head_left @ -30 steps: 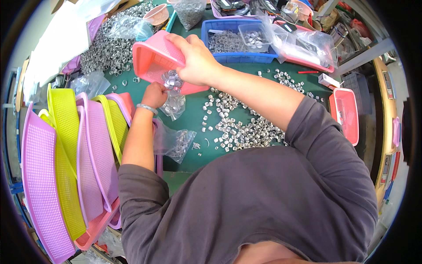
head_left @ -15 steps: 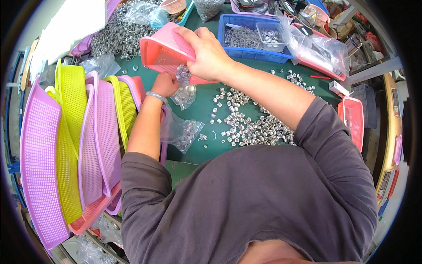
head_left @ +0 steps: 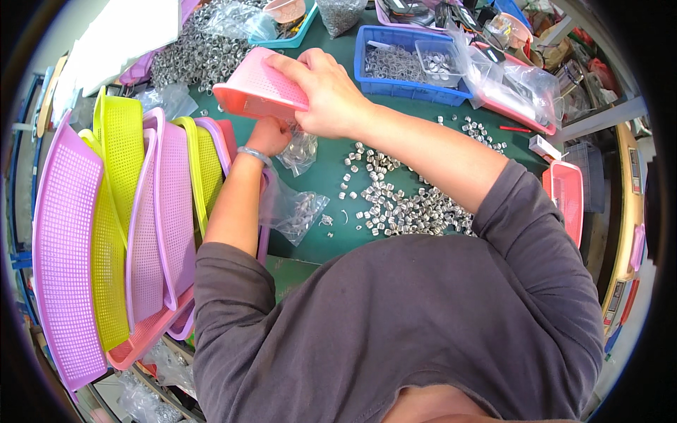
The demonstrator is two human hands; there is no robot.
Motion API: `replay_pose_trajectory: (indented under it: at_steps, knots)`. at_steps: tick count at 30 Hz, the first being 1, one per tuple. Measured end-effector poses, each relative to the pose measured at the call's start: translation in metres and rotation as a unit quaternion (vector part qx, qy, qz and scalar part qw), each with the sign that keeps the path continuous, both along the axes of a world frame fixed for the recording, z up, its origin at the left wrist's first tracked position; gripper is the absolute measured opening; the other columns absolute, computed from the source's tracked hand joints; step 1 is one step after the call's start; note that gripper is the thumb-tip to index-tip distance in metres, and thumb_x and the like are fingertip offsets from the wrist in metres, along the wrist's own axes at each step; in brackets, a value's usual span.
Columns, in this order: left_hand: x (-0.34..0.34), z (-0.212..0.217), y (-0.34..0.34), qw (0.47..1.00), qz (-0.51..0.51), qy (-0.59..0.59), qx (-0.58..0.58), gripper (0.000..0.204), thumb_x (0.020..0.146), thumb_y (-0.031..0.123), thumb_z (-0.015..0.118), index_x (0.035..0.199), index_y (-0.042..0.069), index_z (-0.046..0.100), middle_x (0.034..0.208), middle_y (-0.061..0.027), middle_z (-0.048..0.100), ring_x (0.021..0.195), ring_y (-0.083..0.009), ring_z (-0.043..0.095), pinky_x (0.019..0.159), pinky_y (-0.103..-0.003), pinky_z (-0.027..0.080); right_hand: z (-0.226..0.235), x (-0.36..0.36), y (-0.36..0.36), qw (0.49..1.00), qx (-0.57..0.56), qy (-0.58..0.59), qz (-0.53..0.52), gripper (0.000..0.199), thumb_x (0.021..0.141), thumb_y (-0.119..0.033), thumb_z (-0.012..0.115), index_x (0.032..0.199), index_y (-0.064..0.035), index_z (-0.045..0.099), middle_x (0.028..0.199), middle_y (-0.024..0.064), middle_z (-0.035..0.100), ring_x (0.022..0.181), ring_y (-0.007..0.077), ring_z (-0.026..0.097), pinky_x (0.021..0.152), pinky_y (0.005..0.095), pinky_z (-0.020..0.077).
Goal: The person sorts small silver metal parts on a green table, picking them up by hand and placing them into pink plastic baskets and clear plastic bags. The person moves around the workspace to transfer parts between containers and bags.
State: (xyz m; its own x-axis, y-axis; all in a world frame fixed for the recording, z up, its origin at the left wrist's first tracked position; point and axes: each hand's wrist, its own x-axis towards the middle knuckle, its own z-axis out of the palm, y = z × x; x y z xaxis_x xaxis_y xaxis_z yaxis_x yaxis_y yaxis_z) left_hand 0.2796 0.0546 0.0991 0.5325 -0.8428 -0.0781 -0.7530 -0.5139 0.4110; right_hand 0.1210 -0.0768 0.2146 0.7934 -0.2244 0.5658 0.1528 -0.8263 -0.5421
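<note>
My right hand (head_left: 326, 97) grips a pink perforated plastic basket (head_left: 273, 79), tipped over on its side above the table. Below its lower rim, my left hand (head_left: 271, 137) is closed on a clear plastic bag (head_left: 302, 154) with round silvery pieces inside. The basket partly hides the bag's mouth and my left fingertips. A second clear bag (head_left: 300, 211) with small metal parts lies nearer me, beside my left forearm. To the right, a spread of small silvery metal pieces (head_left: 416, 204) covers part of the green table (head_left: 317, 243).
Stacked purple and yellow-green baskets (head_left: 67, 247) stand on my left. Farther back are a large heap of metal rings (head_left: 194, 56), a blue tray (head_left: 416, 86) of metal parts and a pink tray (head_left: 518, 113) with plastic bags. Another pink basket (head_left: 564, 194) sits at the right edge.
The pink basket has shifted slightly left and tipped farther over. Round metal pieces visible between its rim and the bag are now mostly out of sight. My left hand keeps its place.
</note>
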Motion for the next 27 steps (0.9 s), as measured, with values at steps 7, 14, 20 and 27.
replay_pose_trajectory:
  at_steps: [7,14,20,27]
  knots:
    - [-0.003,0.012,-0.005,0.996,0.019,0.003,0.085,0.015,0.066,0.014,0.054,0.073,0.004,0.063,0.074,-0.0196,0.059,0.072,-0.0342,0.058,0.067,-0.038,0.046,0.002,-0.004,-0.023,0.997,-0.022,-0.069,0.002,0.067,0.059,-0.011,0.063,0.122,-0.0142,0.041,0.094,0.0174,0.046,0.089,0.0318,0.048,0.08,0.0376,0.0404]
    - [-0.007,0.025,0.001,0.999,0.049,-0.016,-0.009,0.016,0.069,0.018,0.056,0.074,0.005,0.063,0.074,-0.0175,0.06,0.073,-0.0328,0.058,0.066,-0.038,0.046,-0.013,-0.077,-0.099,0.982,0.042,-0.131,-0.13,0.047,0.068,-0.002,0.05,0.115,0.0003,0.044,0.099,0.0184,0.056,0.084,0.0261,0.057,0.07,0.0345,0.0467]
    - [-0.019,0.056,0.025,0.982,0.112,-0.041,-0.147,0.016,0.073,0.013,0.058,0.083,0.0,0.061,0.077,-0.0113,0.062,0.07,-0.0209,0.058,0.065,-0.029,0.045,-0.074,-0.192,-0.105,0.803,0.571,0.005,-0.17,0.048,0.072,0.001,0.05,0.119,0.0006,0.038,0.107,0.0156,0.052,0.092,0.0238,0.055,0.082,0.0348,0.0452]
    - [-0.05,0.068,0.027,0.915,0.035,-0.223,-0.333,0.009,0.072,0.009,0.058,0.069,0.0,0.055,0.075,-0.0145,0.056,0.071,-0.0304,0.054,0.066,-0.035,0.043,-0.157,-0.224,-0.063,0.672,0.706,0.094,-0.202,0.047,0.074,-0.002,0.057,0.117,0.0019,0.039,0.097,0.0146,0.057,0.083,0.0241,0.058,0.071,0.0336,0.0496]
